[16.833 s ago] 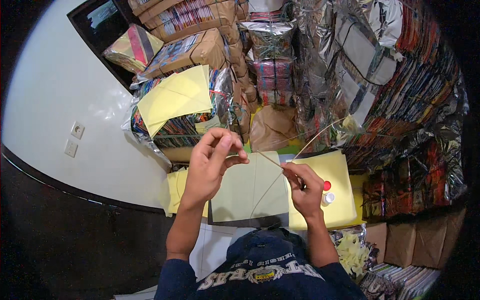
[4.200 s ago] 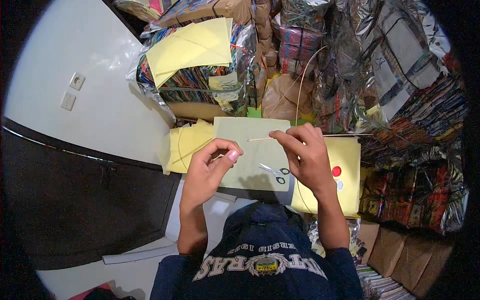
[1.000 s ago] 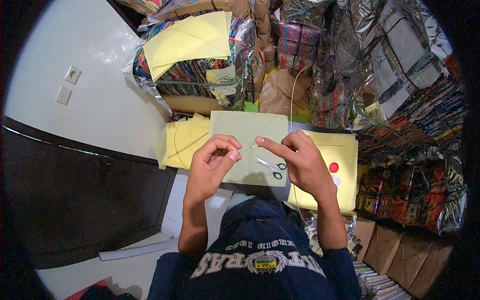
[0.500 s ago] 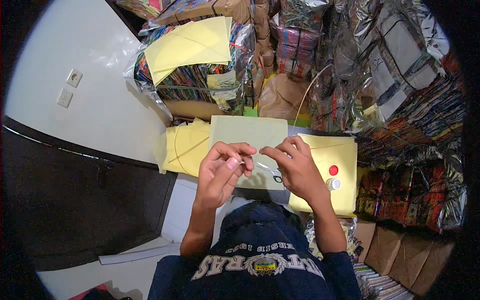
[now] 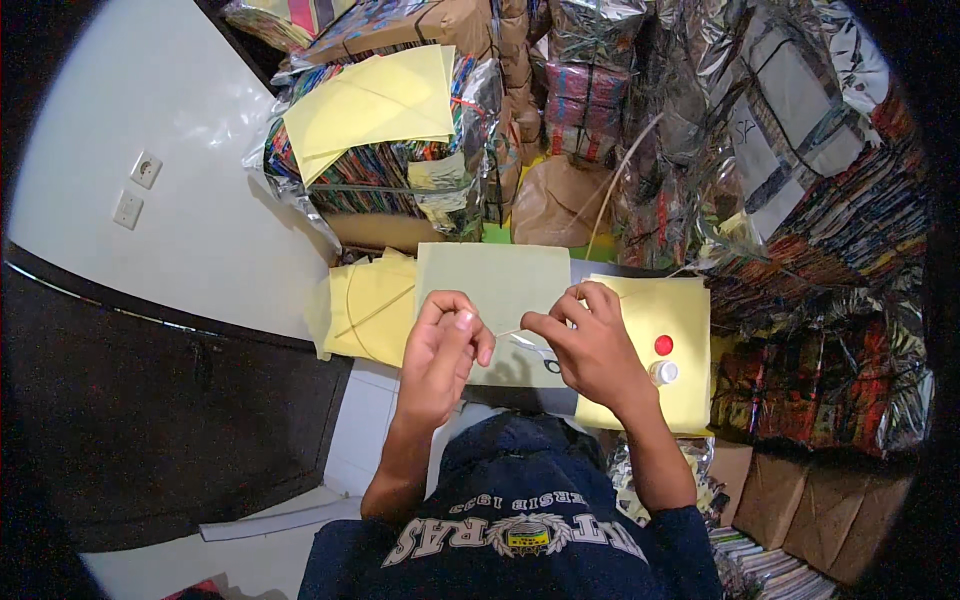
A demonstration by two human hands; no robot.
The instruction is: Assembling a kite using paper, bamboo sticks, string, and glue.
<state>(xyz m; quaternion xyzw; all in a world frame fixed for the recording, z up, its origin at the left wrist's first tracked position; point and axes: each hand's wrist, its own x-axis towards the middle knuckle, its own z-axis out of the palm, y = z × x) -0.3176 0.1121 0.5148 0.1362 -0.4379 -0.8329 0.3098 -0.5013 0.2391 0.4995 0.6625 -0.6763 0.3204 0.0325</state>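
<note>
Above a sheet of pale green paper (image 5: 493, 268), my two hands are raised a short way apart. A thin tan strand (image 5: 510, 331) spans the gap between them. My right hand (image 5: 600, 345) pinches the strand with bent fingers and bent wrist. Curled fingers and thumb of my left hand (image 5: 440, 350) close at the strand's other end; the exact grip is partly hidden. From behind the right hand a long pale length arcs up toward the back. Scissors (image 5: 551, 366) with a dark handle lie on the green paper, partly covered by the right hand.
Yellow paper (image 5: 650, 405) at the right bears a red cap (image 5: 663, 345) and a small white bottle (image 5: 663, 373). More yellow sheets (image 5: 385, 280) with thin curved strands lie left. Wrapped bundles (image 5: 590, 100) rise behind and at the right; a white wall (image 5: 200, 100) stands left.
My hands have drawn slightly apart, and more of the strand shows between them. The long arcing length has swung a little, and its outline is blurred.
</note>
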